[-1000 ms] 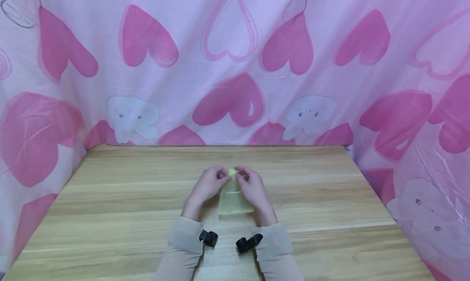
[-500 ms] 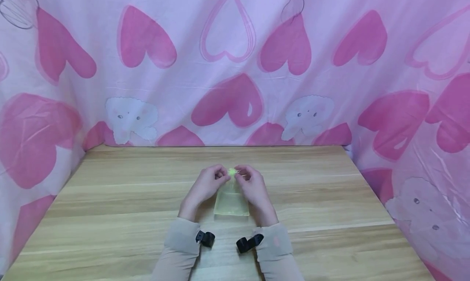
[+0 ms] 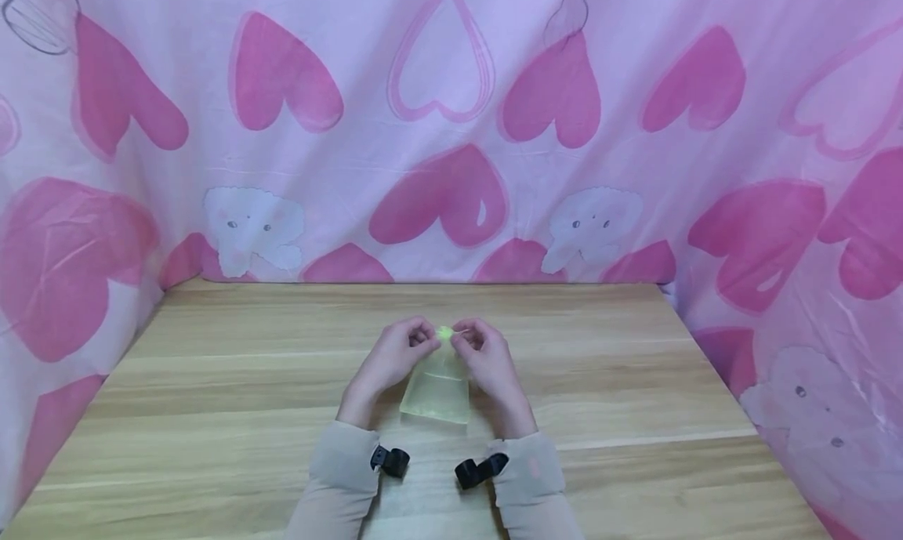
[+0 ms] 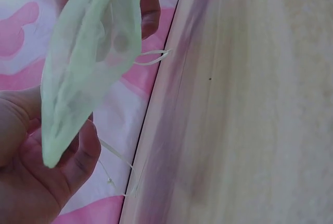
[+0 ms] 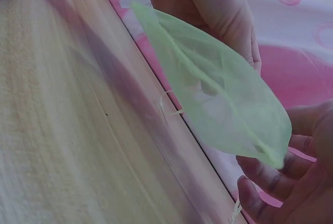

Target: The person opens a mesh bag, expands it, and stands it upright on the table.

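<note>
Head view: pale bag [image 3: 436,397] reaches bodyward from the fingertips, long axis running between the wrists. Left hand [image 3: 397,352] and right hand [image 3: 488,361] pinch at its gathered top, about equally near; cord or cloth, cannot tell.

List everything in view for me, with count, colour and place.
bag: one, sheer pale yellow-green, between the hands
drawstrings: count unclear, pale, at the bag's gathered end
table: one, light wood-grain, beneath the hands
curtain: number of pieces unclear, pale pink with darker hearts, behind the table and along both sides
wrist cameras: two, black, one at each cuff
sleeves: two, beige, on the forearms
left hand: one, at the bag's gathered end
right hand: one, opposite the left
</note>
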`<action>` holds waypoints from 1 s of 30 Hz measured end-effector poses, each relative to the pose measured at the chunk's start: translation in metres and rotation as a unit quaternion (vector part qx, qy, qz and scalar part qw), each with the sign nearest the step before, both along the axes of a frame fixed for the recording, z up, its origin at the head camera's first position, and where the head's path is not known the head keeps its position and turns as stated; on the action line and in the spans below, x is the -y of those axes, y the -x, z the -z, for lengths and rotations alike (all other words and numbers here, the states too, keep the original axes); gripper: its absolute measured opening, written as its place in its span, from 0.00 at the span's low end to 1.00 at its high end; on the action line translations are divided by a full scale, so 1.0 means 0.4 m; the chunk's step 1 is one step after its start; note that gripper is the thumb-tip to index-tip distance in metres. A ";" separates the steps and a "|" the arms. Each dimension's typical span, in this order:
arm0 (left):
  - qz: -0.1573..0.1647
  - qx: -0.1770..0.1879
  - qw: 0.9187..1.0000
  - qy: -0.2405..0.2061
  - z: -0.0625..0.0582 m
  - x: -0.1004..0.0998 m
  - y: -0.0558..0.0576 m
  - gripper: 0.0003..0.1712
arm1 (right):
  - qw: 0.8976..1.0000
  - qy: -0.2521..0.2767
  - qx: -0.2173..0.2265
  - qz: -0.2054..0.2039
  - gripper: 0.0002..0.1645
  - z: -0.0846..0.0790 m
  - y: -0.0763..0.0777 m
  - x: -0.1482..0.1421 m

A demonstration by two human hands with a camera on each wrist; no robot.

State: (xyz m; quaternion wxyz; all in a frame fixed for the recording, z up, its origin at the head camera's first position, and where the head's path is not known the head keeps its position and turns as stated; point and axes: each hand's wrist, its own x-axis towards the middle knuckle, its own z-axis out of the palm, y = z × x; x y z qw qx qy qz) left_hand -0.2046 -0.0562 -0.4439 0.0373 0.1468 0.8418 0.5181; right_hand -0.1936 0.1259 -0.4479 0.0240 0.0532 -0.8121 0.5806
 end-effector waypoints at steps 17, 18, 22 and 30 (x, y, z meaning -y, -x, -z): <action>0.032 0.053 0.994 -0.087 -0.015 0.011 -0.003 0.08 | 0.987 0.134 0.079 -0.035 0.11 -0.010 -0.006 -0.010; 0.033 0.060 0.993 -0.097 -0.015 0.011 -0.003 0.08 | 0.985 0.144 0.088 -0.035 0.11 -0.012 -0.006 -0.010; 0.033 0.079 0.988 -0.129 -0.017 0.010 -0.004 0.10 | 0.980 0.168 0.103 -0.035 0.11 -0.009 -0.005 -0.011; 0.033 0.091 0.982 -0.162 -0.018 0.006 -0.001 0.11 | 0.973 0.187 0.124 -0.046 0.12 -0.013 -0.007 -0.018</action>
